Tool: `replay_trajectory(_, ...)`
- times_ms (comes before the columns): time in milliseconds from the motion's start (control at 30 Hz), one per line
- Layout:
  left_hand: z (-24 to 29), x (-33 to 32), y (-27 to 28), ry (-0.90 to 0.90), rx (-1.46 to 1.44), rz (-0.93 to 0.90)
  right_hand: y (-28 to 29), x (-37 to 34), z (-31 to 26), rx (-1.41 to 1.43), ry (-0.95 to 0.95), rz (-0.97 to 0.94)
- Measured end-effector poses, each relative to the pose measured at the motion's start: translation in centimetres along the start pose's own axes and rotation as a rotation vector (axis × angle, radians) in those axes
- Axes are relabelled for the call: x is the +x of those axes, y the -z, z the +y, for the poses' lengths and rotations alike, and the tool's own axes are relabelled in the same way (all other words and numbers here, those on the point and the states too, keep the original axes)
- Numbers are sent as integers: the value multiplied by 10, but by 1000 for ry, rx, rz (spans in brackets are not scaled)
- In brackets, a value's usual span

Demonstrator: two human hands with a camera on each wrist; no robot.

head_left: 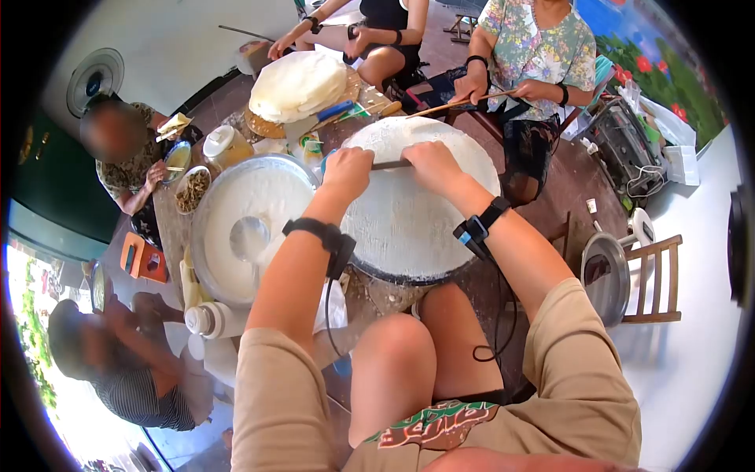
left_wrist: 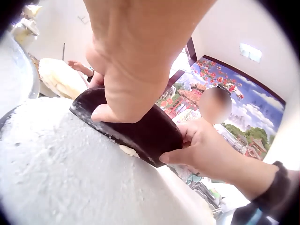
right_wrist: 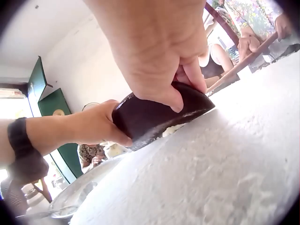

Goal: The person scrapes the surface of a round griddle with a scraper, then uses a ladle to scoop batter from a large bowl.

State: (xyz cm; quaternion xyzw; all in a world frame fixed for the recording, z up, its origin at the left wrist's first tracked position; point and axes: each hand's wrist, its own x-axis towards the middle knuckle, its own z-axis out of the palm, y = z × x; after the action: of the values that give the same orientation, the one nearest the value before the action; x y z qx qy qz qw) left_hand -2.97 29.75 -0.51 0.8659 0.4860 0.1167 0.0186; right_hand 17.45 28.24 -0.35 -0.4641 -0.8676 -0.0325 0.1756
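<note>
A dark curved scraper (left_wrist: 140,131) stands on edge on a round griddle (head_left: 401,228) coated with thin white batter. My left hand (head_left: 348,171) grips its left end, and my right hand (head_left: 434,165) grips the right end. In the left wrist view, the thumb of the left hand (left_wrist: 131,89) presses the scraper's face, and the right hand (left_wrist: 201,150) pinches the other end. Pale batter clings along the lower edge. The right wrist view shows the scraper (right_wrist: 159,112) between the right hand (right_wrist: 154,61) and the left hand (right_wrist: 89,124).
Left of the griddle is a large metal basin (head_left: 206,275) of white batter. A stack of pale flat sheets (head_left: 297,85) lies behind, beside a lidded jar (head_left: 226,148) and a bowl of brown food (head_left: 193,191). A person opposite holds a long stick (head_left: 456,104) over the griddle's far edge.
</note>
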Motion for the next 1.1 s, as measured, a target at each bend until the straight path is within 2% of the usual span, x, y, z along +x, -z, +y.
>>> replay_trajectory(233, 42, -95, 10, 11, -10, 55, 14, -57, -53, 77, 71, -24)
replay_trajectory(533, 111, -155, 12, -16, 34, -5, 37, -136, -72, 136, 127, -47)
replay_trajectory(900, 174, -162, 9, -15, 5, -64, 65, -194, -58, 165, 123, -49)
replay_trajectory(1000, 185, -156, 9, -37, -27, -107, 78, -205, -55, 190, 129, 6)
replay_trajectory(1100, 189, -139, 20, -67, -50, -172, 91, -216, -43, 170, 36, -101)
